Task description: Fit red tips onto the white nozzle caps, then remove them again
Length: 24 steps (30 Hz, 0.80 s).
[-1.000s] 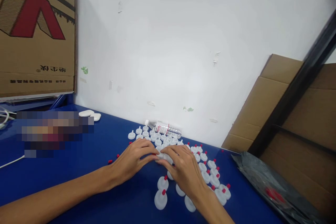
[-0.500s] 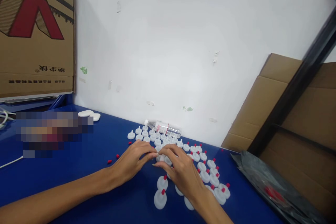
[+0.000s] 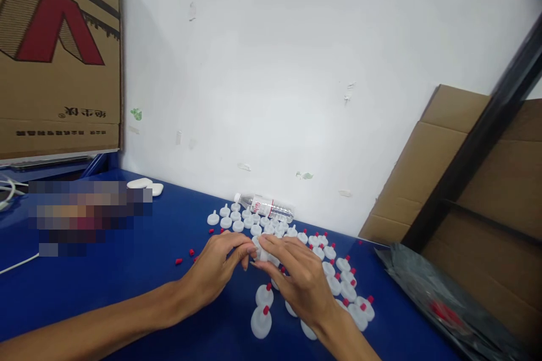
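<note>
My left hand (image 3: 222,262) is closed in a pinch, its fingertips meeting my right hand's over the group of caps. What sits in the left pinch is hidden. My right hand (image 3: 298,273) has its thumb and fingers closed around a translucent white nozzle cap (image 3: 262,254), partly covered by the fingers. Behind the hands stand uncapped white nozzle caps (image 3: 226,221) with bare spouts. To the right and in front are white nozzle caps with red tips (image 3: 261,322). Left of my left hand lie several small loose red tip covers (image 3: 178,262).
A clear plastic bottle (image 3: 271,208) lies against the wall behind the caps. Two white rounded objects (image 3: 139,183) rest at the back left, near a pixelated patch. A dark plastic bag (image 3: 423,276) and cardboard (image 3: 423,163) are at the right. A printed carton (image 3: 59,84) stands upper left.
My right hand's fingers have spread slightly and tilted, showing more of the white cap between the hands. My left hand stays pinched nearly in place. The view has shifted slightly.
</note>
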Each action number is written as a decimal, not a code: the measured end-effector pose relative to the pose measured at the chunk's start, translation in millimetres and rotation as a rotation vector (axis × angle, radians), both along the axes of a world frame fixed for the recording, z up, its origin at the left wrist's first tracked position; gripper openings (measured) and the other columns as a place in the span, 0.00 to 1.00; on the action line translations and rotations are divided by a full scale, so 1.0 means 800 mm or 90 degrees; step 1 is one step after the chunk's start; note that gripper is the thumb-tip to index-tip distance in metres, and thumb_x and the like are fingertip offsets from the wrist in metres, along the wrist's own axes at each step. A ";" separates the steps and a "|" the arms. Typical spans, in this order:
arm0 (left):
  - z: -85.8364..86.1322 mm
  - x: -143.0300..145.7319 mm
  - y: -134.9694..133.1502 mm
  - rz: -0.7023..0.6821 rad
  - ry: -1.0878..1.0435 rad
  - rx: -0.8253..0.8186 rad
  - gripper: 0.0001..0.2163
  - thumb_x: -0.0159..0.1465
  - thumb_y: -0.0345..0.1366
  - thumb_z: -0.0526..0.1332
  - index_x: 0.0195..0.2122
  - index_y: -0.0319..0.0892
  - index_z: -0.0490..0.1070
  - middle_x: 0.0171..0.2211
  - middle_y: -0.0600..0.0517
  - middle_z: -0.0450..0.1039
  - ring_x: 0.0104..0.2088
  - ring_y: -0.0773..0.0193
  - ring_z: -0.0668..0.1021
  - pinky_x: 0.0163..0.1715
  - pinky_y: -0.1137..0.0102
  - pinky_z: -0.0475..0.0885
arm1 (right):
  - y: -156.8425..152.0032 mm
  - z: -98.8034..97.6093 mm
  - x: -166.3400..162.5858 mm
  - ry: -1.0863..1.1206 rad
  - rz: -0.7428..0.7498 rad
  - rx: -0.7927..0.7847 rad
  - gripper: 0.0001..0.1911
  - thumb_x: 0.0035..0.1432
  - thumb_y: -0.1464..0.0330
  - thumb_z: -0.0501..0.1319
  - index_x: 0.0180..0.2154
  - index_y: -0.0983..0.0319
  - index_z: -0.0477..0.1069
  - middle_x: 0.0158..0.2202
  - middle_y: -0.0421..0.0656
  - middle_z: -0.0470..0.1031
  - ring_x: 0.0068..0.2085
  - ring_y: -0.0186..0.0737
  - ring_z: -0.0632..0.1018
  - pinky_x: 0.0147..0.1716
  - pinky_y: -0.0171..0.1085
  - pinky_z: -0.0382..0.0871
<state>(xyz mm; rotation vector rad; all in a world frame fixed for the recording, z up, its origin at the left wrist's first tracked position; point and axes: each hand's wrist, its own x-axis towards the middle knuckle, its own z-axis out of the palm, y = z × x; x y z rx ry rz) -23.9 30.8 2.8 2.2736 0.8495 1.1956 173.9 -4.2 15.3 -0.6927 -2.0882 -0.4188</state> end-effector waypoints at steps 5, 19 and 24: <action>0.000 -0.001 -0.001 -0.022 -0.006 -0.037 0.20 0.73 0.37 0.49 0.23 0.41 0.67 0.23 0.57 0.71 0.26 0.69 0.73 0.31 0.75 0.63 | -0.002 0.000 -0.003 -0.006 0.000 0.017 0.20 0.63 0.73 0.63 0.56 0.62 0.67 0.48 0.46 0.80 0.48 0.40 0.80 0.48 0.40 0.75; 0.007 -0.016 0.023 0.054 0.179 0.189 0.12 0.73 0.35 0.50 0.47 0.43 0.73 0.40 0.50 0.74 0.42 0.59 0.72 0.46 0.63 0.65 | 0.014 0.016 0.023 -0.042 -0.156 -0.075 0.09 0.67 0.72 0.55 0.47 0.59 0.70 0.50 0.47 0.75 0.51 0.43 0.77 0.49 0.42 0.73; -0.005 -0.026 0.044 0.121 0.312 0.223 0.09 0.69 0.35 0.56 0.42 0.43 0.76 0.41 0.47 0.73 0.46 0.52 0.70 0.47 0.55 0.66 | 0.029 0.016 0.064 0.010 -0.278 -0.078 0.05 0.67 0.68 0.56 0.42 0.59 0.70 0.48 0.47 0.75 0.47 0.45 0.77 0.46 0.44 0.71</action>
